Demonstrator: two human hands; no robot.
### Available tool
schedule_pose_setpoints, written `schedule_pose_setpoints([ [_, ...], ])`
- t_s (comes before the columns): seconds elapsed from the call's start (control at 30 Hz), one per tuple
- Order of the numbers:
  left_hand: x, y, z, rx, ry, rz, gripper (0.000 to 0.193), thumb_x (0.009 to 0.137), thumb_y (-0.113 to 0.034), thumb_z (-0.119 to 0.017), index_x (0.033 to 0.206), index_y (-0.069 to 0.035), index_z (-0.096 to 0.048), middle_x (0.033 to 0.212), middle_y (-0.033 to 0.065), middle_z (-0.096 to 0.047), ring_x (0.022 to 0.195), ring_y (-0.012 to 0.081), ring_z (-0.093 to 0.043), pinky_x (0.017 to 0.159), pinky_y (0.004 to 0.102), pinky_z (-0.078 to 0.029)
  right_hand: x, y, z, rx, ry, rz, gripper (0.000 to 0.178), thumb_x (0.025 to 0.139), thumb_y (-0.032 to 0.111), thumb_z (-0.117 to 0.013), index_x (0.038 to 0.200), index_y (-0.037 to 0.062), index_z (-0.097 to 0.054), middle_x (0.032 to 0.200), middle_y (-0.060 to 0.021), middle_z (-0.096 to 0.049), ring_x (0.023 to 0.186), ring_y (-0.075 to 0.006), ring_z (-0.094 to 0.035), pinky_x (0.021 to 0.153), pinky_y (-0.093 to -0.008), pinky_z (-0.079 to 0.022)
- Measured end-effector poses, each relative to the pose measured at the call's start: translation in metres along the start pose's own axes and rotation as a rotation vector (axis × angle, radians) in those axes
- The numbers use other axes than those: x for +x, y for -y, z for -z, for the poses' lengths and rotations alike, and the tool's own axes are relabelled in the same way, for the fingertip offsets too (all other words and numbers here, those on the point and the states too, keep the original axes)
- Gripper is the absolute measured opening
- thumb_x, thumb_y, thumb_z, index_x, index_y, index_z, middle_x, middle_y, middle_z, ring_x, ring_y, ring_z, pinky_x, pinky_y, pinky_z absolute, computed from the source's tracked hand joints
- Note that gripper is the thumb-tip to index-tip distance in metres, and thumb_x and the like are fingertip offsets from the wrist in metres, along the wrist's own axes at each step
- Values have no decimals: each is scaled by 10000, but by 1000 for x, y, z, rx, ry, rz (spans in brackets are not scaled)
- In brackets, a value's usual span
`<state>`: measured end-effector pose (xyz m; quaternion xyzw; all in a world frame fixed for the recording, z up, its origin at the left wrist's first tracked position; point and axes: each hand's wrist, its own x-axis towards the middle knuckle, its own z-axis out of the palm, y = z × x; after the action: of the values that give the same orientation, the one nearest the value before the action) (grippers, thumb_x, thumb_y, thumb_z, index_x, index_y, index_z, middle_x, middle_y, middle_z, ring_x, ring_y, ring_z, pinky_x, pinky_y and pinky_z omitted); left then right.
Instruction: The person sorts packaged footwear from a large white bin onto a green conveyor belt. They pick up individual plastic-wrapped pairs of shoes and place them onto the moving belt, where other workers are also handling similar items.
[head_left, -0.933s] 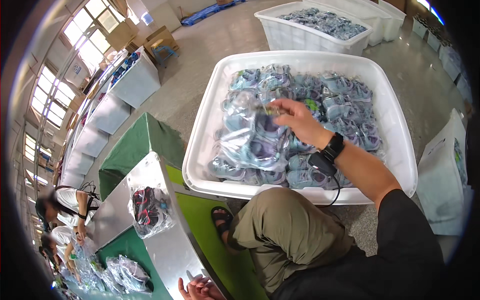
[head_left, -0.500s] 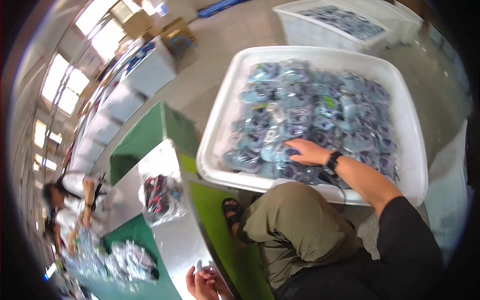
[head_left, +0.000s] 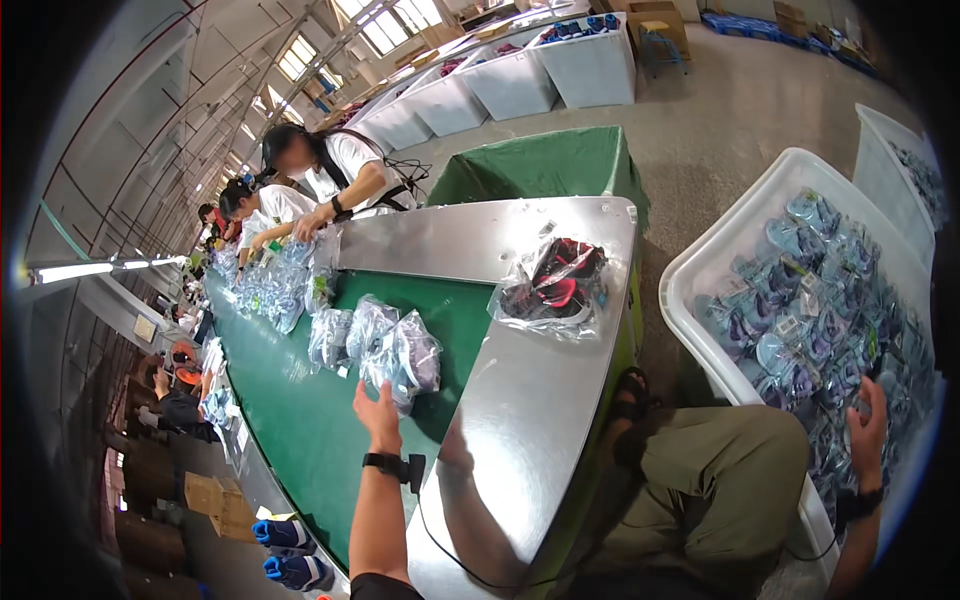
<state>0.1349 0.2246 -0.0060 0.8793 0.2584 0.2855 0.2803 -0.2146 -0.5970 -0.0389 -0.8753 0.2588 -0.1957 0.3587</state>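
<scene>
My left hand [head_left: 378,416] reaches out over the green conveyor belt [head_left: 300,430], its fingers apart and holding nothing. Just beyond its fingertips lie several clear plastic bags of pale blue and grey shoes [head_left: 412,352]; I cannot tell whether the hand touches the nearest one. Far to the right, my right hand [head_left: 868,428] hovers by a white tub [head_left: 690,262] heaped with bagged blue and purple shoes [head_left: 800,300]. That hand is empty, with thumb and fingers apart. Both wrists wear black bands.
Bagged black and red shoes [head_left: 555,285] rest on the metal table edge [head_left: 470,490]. A green bin [head_left: 530,165] stands behind it. Co-workers [head_left: 345,170] handle bags farther up the belt. Blue shoes [head_left: 290,572] sit at the lower left. More white tubs [head_left: 510,85] line the back.
My view has swung left toward the belt. My right hand has lifted off the bagged shoes in the tub. My left hand has moved from the table edge out over the belt.
</scene>
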Motion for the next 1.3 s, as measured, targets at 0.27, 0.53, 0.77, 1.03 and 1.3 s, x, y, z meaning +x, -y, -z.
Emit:
schedule_pose_setpoints([
  [0.27,11,25,-10,-567,582,573,585,938,-364,-791,1348,-53,-513,1024,144,-683,540,162,-585,419,280,-384,-23,48,9,11,-11,105,576,927,15,-616,1494,75,-539,1485,-77,-540,1262,-208,-568,933,-326,-496],
  [0.53,-103,-14,42,-740,416,-93,757,886,-55,-836,1502,-22,-398,1321,91,-571,966,138,-651,757,260,-562,0,152,2,16,-37,393,584,866,-14,-623,1446,35,-567,1479,-134,-548,1261,-268,-615,922,-350,-519],
  [0.77,-133,-18,91,-885,599,283,661,1019,-119,-705,1571,-32,-350,1247,113,-586,886,127,-633,798,274,-561,5,215,-14,57,27,522,651,804,-53,-617,1451,10,-570,1449,-164,-564,1237,-285,-641,912,-364,-537],
  [1.03,-166,-93,75,-880,901,139,741,1003,-128,-699,1619,-29,-300,1438,152,-569,1251,253,-617,1090,390,-501,-10,255,-28,300,171,594,578,818,34,-725,1381,-31,-610,1288,-191,-651,1113,-294,-684,898,-362,-557],
  [1.3,-255,-187,66,-1116,1166,481,563,1014,-117,-652,1518,-34,-418,1356,124,-624,1241,228,-627,1073,388,-509,-50,308,-66,173,384,934,578,807,208,-830,1343,59,-671,1286,-114,-675,1216,-307,-656,1067,-444,-509],
])
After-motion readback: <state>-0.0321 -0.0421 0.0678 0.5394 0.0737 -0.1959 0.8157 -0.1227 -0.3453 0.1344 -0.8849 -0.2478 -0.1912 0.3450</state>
